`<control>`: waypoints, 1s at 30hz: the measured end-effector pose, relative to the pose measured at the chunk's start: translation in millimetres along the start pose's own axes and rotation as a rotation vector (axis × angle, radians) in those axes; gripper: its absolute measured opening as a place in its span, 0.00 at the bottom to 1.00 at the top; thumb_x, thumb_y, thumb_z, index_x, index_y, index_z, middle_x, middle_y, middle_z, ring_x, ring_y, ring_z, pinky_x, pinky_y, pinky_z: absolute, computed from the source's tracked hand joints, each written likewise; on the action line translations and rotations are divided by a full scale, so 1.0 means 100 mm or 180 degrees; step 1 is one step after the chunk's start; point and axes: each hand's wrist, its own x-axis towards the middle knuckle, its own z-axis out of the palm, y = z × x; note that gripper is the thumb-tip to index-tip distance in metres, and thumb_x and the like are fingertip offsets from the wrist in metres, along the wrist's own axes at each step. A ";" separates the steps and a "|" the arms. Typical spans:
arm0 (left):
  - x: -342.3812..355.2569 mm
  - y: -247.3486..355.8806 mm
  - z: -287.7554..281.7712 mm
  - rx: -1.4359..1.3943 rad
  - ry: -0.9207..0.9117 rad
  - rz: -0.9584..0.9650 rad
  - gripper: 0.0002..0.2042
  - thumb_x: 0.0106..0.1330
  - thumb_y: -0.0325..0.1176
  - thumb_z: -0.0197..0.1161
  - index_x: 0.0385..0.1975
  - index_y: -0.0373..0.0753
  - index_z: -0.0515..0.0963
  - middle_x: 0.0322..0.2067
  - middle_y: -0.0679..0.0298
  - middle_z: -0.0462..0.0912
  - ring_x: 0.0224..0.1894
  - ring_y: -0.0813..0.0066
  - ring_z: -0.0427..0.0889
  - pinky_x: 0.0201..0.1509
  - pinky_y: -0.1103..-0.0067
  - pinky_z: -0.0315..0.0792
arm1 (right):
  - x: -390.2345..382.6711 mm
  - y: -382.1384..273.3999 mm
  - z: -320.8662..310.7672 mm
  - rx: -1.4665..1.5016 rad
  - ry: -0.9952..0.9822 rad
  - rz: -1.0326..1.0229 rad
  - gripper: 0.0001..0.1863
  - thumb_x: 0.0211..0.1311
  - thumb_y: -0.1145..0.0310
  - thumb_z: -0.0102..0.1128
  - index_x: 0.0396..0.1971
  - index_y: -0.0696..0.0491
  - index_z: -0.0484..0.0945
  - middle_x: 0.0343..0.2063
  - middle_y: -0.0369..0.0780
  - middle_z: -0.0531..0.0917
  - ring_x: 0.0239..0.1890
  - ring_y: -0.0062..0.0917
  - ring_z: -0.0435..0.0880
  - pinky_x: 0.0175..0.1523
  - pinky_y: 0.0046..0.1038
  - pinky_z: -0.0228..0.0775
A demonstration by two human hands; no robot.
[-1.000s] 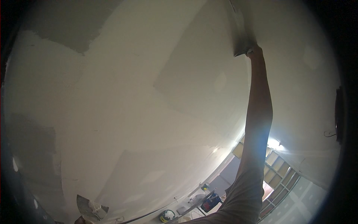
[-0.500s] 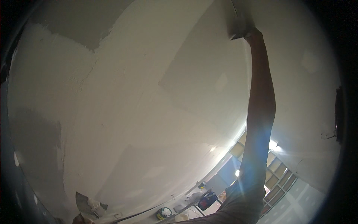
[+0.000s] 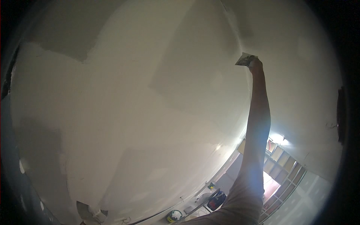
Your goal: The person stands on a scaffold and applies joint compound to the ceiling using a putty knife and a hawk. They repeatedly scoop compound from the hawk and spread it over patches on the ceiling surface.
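My right hand (image 3: 255,64), on a raised bare arm, grips a metal filling knife (image 3: 243,59) at the seam (image 3: 237,39) between two pale board surfaces, where a light streak of compound runs. The large surface to the left (image 3: 123,90) has darker grey patches. At the lower left, my left hand (image 3: 83,222), mostly cut off by the frame, holds a wide metal blade (image 3: 84,208) with pale compound on it.
Along the bottom are a yellow-green bucket (image 3: 174,216), a bench (image 3: 205,202) and a dark blue-black bag or case (image 3: 216,201). Beyond are a lit lamp (image 3: 278,138), open framing (image 3: 285,165) and patched grey board (image 3: 311,191). A thin wire (image 3: 330,125) sticks out at the right.
My right hand and the knife rose along the seam, then came back down to slightly below where they were a second ago. The blade in my left hand sits slightly lower in view.
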 end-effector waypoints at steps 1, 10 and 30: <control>-0.09 -0.04 0.08 -0.0018 0.0249 0.0063 0.07 0.72 0.33 0.61 0.38 0.36 0.75 0.17 0.71 0.68 0.12 0.87 0.55 0.15 0.83 0.55 | 0.04 0.38 0.17 0.0098 0.0220 0.0122 0.23 0.70 0.65 0.56 0.60 0.61 0.71 0.59 0.54 0.74 0.58 0.48 0.78 0.59 0.48 0.78; 0.25 -0.16 0.34 0.0076 -0.0037 0.0057 0.07 0.73 0.34 0.60 0.39 0.37 0.74 0.18 0.71 0.68 0.11 0.87 0.55 0.15 0.83 0.54 | 0.54 0.29 -0.77 -0.5600 -0.0317 -0.1447 0.21 0.57 0.64 0.76 0.47 0.59 0.82 0.43 0.43 0.88 0.47 0.31 0.87 0.55 0.35 0.80; 0.45 -0.46 0.21 0.0118 -0.0278 -0.0103 0.09 0.74 0.41 0.59 0.38 0.42 0.75 0.12 0.73 0.62 0.10 0.82 0.59 0.10 0.81 0.50 | 0.41 -0.31 0.97 -0.0271 -0.0123 0.0762 0.23 0.76 0.65 0.54 0.66 0.54 0.67 0.66 0.50 0.69 0.63 0.47 0.71 0.64 0.54 0.69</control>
